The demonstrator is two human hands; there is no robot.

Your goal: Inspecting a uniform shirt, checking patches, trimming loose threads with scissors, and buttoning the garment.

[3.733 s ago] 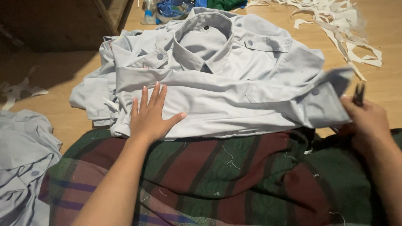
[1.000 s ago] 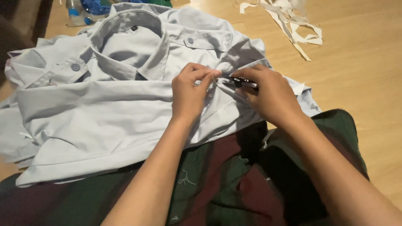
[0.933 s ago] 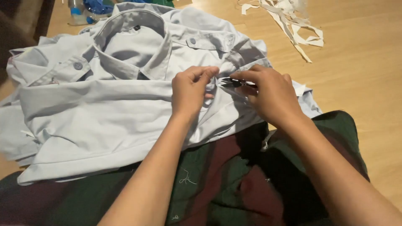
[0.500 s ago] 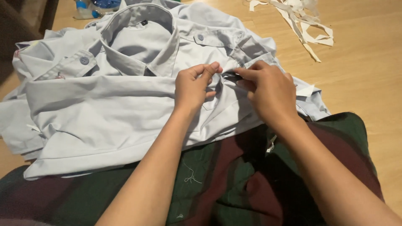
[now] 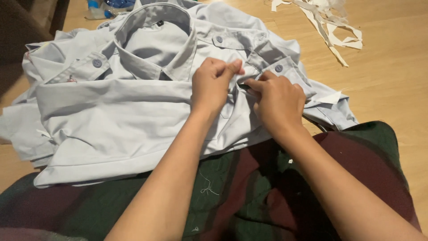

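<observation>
A pale blue-grey buttoned shirt [image 5: 111, 116] lies folded on the wooden floor, collar away from me. My left hand [image 5: 213, 85] pinches a fold of its cloth near the right shoulder strap. My right hand [image 5: 278, 100] sits close beside it, fingers closed around a small dark tool [image 5: 243, 86] whose tip touches the pinched cloth. Most of the tool is hidden inside the hand.
A dark green and maroon checked cloth [image 5: 249, 192] covers my lap under both forearms. Strips of white fabric scraps [image 5: 332, 20] lie on the wooden floor [image 5: 392, 76] at the far right. A plastic bottle [image 5: 104, 6] lies beyond the collar.
Since the earliest frame both hands have come together on the shirt's right shoulder area. Over the last second they stay there, with the view shifting slightly and the left fingers pinching tighter.
</observation>
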